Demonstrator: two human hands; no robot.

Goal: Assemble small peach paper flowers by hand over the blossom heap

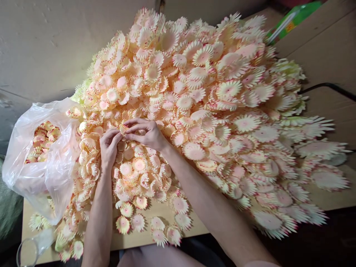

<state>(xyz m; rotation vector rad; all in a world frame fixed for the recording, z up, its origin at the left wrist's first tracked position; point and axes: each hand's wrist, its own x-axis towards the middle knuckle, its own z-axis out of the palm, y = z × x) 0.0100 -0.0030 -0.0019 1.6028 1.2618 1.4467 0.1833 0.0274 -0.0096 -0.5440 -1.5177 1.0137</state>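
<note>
My left hand and right hand meet over the flower pile on the desk, fingertips of both pinching one small flower, plastic bag just left.

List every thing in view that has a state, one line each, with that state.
left hand: fingers pinched on a small flower piece, resting on the pile
right hand: fingertips pinched on the same flower piece
flower piece: held between both hands
flower pile: heaped loose, spread across the table
plastic bag: open, partly filled with flower pieces
table: mostly covered
glass: at the table corner; contents unclear
</note>
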